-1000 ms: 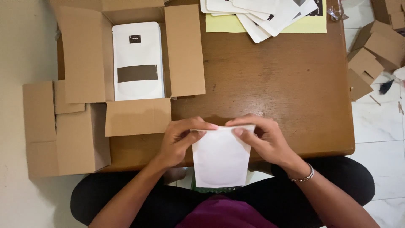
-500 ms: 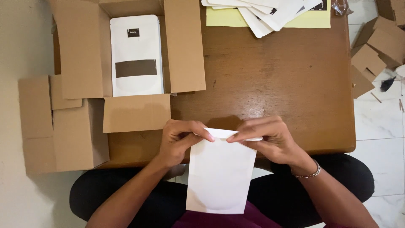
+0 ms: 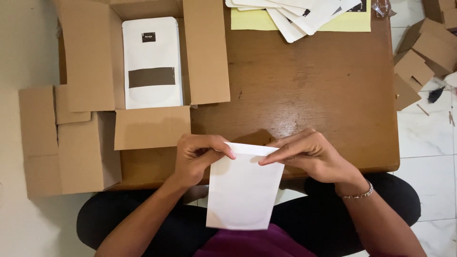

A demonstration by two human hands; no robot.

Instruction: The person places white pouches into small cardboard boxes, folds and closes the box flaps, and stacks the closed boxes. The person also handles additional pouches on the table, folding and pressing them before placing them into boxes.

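1. The left hand (image 3: 197, 157) pinches the top left edge of a plain white flat paper pouch (image 3: 243, 190), thumb on the near face and fingers curled behind it.
2. The right hand (image 3: 312, 154) grips the top right edge of the same pouch, its index finger stretched along the upper rim toward the left hand; a thin silver chain bracelet (image 3: 357, 194) circles that wrist.
3. Both hands are closed on the pouch, close together but not touching each other.
4. The pouch hangs upright from the two hands, just over the near edge of the brown wooden table (image 3: 309, 95), with its lower half in front of the person's lap.
5. An open brown cardboard box (image 3: 204, 52) sits on the left part of the table, flaps spread outward.
6. Inside the box lies a white rectangular pouch with a dark band across its middle (image 3: 152, 62), flat and facing up.
7. A second brown cardboard carton (image 3: 62, 143) stands off the table's left edge, beside the open box.
8. At the table's far edge, a fan of white pouches (image 3: 304, 14) rests on a pale yellow sheet (image 3: 247, 21).
9. Several folded cardboard pieces (image 3: 423, 52) lie on the white tiled floor (image 3: 428, 143) to the right.
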